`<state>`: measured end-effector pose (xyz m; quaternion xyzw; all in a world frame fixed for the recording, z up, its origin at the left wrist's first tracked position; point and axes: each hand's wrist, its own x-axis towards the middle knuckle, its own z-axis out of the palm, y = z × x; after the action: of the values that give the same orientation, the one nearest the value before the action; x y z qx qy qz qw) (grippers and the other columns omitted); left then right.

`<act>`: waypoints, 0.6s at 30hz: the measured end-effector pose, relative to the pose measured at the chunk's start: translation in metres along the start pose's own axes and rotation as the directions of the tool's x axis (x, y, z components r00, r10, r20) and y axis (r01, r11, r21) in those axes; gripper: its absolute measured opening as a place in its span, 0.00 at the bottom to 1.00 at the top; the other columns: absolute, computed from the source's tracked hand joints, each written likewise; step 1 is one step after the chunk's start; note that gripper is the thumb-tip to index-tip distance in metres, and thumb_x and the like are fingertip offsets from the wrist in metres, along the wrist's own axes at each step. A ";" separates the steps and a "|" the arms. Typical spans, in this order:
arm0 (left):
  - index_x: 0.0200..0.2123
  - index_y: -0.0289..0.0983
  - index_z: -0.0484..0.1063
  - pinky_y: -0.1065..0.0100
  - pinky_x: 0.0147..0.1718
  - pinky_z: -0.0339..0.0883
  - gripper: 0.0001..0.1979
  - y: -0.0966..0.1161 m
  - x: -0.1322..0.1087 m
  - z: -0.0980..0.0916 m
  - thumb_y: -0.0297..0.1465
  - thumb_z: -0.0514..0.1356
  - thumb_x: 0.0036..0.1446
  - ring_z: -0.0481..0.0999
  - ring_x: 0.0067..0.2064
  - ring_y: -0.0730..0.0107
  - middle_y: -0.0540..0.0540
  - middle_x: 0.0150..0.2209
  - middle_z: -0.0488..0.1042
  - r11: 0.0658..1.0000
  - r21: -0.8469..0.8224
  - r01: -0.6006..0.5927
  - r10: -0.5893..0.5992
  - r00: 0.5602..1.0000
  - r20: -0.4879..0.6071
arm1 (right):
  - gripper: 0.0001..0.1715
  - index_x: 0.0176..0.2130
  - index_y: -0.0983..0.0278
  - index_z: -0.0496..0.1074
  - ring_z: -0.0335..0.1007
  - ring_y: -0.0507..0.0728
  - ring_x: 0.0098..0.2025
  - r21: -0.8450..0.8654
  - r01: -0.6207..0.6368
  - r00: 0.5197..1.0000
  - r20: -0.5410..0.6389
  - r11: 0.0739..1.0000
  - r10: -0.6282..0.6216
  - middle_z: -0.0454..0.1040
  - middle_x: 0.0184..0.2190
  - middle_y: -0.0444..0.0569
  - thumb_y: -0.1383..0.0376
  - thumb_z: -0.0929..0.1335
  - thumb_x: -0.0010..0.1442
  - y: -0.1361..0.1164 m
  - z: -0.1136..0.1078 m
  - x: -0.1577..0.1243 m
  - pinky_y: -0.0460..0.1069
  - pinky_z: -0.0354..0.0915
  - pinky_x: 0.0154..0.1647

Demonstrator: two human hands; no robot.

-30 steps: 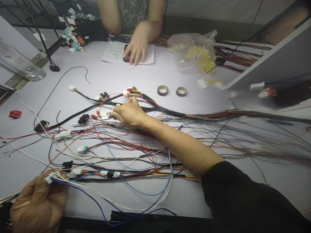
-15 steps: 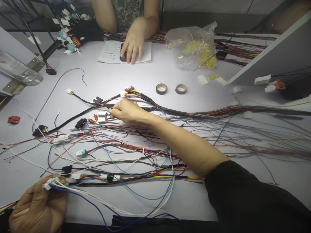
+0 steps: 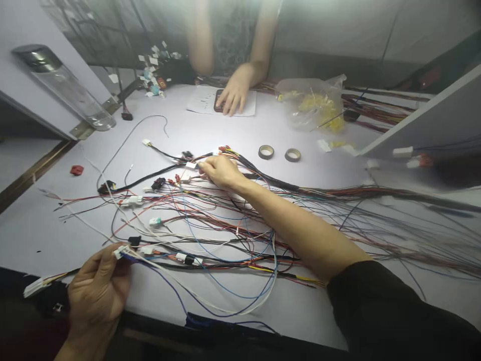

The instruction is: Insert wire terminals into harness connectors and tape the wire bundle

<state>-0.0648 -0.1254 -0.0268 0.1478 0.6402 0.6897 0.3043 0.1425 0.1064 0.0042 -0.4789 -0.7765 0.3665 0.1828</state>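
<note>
A tangle of coloured wires with small connectors is spread over a white table. My left hand, near the front edge, is closed on a small white connector with white and blue wires trailing from it. My right hand reaches across the wires and pinches a white connector next to the black-taped harness trunk. More connectors lie between the hands: a black one, a white one and a teal one.
Across the table another person rests a hand on a dark phone on a sheet of paper. Two tape rolls, a plastic bag of yellow parts, a clear bottle and a red clip lie around. A white shelf rises right.
The view has shifted, so everything sits further right and lower in frame. My right hand has moved from the connectors with red wires up to a white connector by the harness. My left hand keeps its connector.
</note>
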 end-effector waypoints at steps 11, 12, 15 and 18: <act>0.34 0.33 0.78 0.75 0.31 0.74 0.12 0.002 -0.004 -0.009 0.30 0.71 0.44 0.75 0.30 0.75 0.49 0.33 0.77 0.963 -0.266 0.055 0.002 0.978 0.210 | 0.17 0.48 0.57 0.73 0.66 0.58 0.50 -0.386 0.122 0.978 -0.108 0.914 -0.176 0.78 0.43 0.48 0.58 0.59 0.68 -0.015 -0.009 -0.031 0.55 0.49 0.51; 0.34 0.33 0.78 0.74 0.31 0.74 0.11 0.002 -0.005 -0.011 0.30 0.71 0.45 0.75 0.30 0.75 0.50 0.32 0.77 0.958 -0.279 0.061 0.002 0.976 0.217 | 0.17 0.49 0.58 0.72 0.66 0.58 0.50 -0.385 0.164 0.966 -0.126 0.908 -0.227 0.77 0.46 0.48 0.59 0.60 0.68 -0.013 -0.015 -0.046 0.55 0.50 0.51; 0.34 0.34 0.78 0.73 0.31 0.74 0.12 0.002 -0.006 -0.015 0.31 0.71 0.45 0.75 0.29 0.74 0.49 0.31 0.77 0.948 -0.308 0.081 -0.005 0.971 0.241 | 0.16 0.49 0.63 0.72 0.69 0.57 0.48 -0.365 0.291 0.913 -0.170 0.884 -0.370 0.76 0.48 0.52 0.61 0.60 0.68 -0.005 -0.021 -0.100 0.53 0.56 0.48; 0.33 0.36 0.78 0.73 0.31 0.75 0.15 0.001 -0.010 -0.017 0.33 0.73 0.40 0.76 0.31 0.73 0.49 0.31 0.78 0.934 -0.341 0.105 -0.021 0.970 0.242 | 0.15 0.48 0.65 0.72 0.71 0.56 0.45 -0.351 0.397 0.874 -0.138 0.848 -0.467 0.78 0.43 0.53 0.63 0.61 0.67 0.004 -0.003 -0.158 0.52 0.61 0.47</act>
<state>-0.0676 -0.1453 -0.0259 0.1508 0.4707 0.7603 0.4215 0.2215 -0.0298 0.0140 -0.3507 -0.8876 0.1339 0.2670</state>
